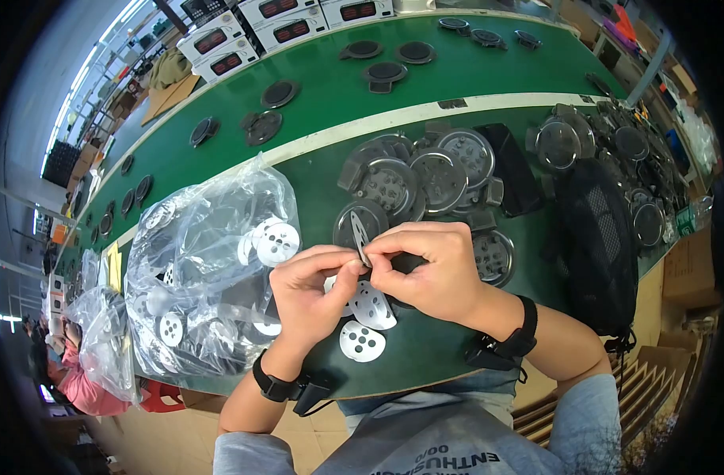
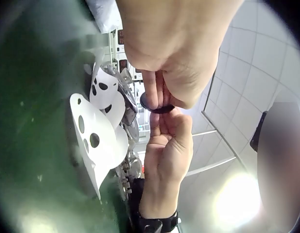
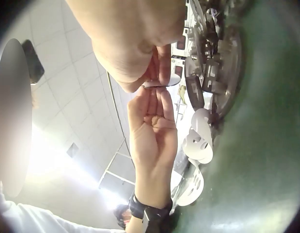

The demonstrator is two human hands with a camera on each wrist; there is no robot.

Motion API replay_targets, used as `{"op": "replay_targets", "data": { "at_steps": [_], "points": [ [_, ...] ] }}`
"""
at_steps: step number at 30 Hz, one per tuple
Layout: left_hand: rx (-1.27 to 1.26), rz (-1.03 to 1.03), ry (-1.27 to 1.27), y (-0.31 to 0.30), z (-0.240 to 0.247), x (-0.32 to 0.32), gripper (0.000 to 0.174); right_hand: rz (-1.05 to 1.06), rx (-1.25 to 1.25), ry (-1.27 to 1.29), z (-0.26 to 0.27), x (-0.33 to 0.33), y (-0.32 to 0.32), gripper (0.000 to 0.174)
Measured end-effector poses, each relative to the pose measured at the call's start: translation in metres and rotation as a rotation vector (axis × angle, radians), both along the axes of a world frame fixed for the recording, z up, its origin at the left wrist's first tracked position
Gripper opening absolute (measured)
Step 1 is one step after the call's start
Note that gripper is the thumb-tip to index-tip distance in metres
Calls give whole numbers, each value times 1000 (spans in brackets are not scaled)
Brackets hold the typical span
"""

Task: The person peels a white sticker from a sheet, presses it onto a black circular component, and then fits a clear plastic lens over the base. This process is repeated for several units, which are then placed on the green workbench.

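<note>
Between my two hands a thin round disc with holes (image 1: 359,229) stands on edge. My left hand (image 1: 310,291) pinches its lower edge between thumb and fingers, and my right hand (image 1: 432,265) pinches it from the other side. The disc's dark face (image 2: 146,102) shows in the left wrist view, its white face (image 3: 174,80) in the right wrist view. Under the hands lie several white discs with holes (image 1: 362,340), some of them bent. Just beyond the hands rests a pile of dark round plastic parts with side tabs (image 1: 390,186).
On the left lies a clear plastic bag (image 1: 211,229) with white discs in and on it. A black mesh pouch (image 1: 598,245) and a dark flat slab (image 1: 511,170) are to the right, near more piled parts (image 1: 631,142). Round parts (image 1: 280,93) sit spaced along the far green surface.
</note>
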State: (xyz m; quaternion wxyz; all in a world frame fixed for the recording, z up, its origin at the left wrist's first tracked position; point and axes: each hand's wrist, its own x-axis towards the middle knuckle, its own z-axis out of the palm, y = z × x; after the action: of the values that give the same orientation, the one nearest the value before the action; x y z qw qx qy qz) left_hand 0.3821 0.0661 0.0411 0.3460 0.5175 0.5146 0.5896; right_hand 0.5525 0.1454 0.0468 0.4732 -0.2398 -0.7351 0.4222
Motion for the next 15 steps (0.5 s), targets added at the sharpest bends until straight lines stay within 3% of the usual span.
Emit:
{"op": "replay_targets", "data": {
  "at_steps": [9,15],
  "points": [
    [39,-5,-32,2,-2,-4,9,5,45,33,2,-3,0,15],
    [42,48,160,-1,-1,-1,10,-45,141,11,-2,-4,-4,14]
  ]
}}
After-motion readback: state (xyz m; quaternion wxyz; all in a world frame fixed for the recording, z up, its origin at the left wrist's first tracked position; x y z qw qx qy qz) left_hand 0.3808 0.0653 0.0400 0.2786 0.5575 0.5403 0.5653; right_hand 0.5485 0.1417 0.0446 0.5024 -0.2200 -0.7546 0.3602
